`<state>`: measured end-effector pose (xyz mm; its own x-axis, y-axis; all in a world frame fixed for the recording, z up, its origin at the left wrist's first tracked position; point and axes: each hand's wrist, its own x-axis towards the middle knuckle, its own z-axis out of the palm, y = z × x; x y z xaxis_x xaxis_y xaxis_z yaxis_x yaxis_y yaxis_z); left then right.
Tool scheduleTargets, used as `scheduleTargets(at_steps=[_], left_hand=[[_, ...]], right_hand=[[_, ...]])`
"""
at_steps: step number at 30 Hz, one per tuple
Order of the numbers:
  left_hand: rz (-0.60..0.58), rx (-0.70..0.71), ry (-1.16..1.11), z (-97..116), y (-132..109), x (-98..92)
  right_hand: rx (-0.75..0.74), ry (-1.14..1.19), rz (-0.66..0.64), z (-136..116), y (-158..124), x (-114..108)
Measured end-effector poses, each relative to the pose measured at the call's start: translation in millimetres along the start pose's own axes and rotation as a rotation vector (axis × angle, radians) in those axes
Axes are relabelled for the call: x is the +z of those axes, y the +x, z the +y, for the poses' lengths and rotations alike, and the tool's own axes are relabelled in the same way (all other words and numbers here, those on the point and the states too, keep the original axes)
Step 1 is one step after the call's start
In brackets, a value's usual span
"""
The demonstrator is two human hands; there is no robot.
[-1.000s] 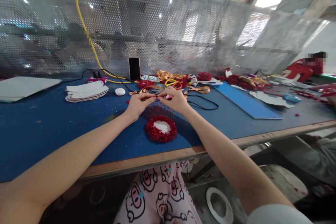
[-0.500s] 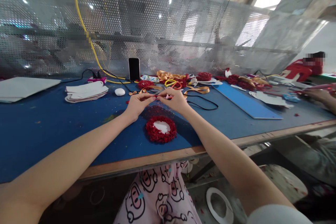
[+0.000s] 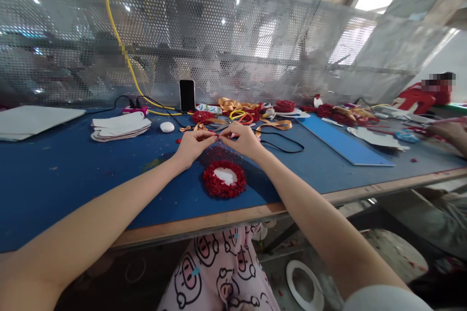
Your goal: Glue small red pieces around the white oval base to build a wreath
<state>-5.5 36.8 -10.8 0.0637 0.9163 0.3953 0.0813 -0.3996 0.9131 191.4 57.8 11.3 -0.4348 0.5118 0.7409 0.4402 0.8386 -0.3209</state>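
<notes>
My left hand (image 3: pixel 192 144) and my right hand (image 3: pixel 243 139) meet fingertip to fingertip above the blue table (image 3: pixel 54 175). Both pinch a small red piece (image 3: pixel 218 137) between them; it is too small to name. A red ruffled ring with a white middle (image 3: pixel 224 180) lies flat on the table just below and in front of my hands. Loose red crumbs are scattered on the table between the ring and my hands.
A stack of white cut shapes (image 3: pixel 119 127), a white oval (image 3: pixel 167 127), an upright phone (image 3: pixel 187 95), gold and red ribbons (image 3: pixel 241 109) and a black cord (image 3: pixel 282 142) lie behind. A blue board (image 3: pixel 343 143) sits right. Another person's hand (image 3: pixel 450 131) works at far right.
My hands stay almost in place, fingertips working the small red piece. The other person's hand at the far right came into view and shifted.
</notes>
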Motion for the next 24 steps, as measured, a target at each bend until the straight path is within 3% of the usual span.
scheduleTargets(at_steps=[8, 15, 24], left_hand=[[-0.048, 0.040, 0.077, -3.5, 2.0, -3.6], [-0.108, -0.009, 0.046, -1.8, 4.0, -7.0], [-0.286, -0.102, -0.082, 4.2, 4.2, -12.4]], right_hand=[[0.000, -0.030, -0.021, 5.7, -0.7, -1.5], [0.013, 0.032, -0.029, 2.6, 0.3, -2.8], [0.015, 0.264, -0.179, -5.1, 1.7, -6.0]])
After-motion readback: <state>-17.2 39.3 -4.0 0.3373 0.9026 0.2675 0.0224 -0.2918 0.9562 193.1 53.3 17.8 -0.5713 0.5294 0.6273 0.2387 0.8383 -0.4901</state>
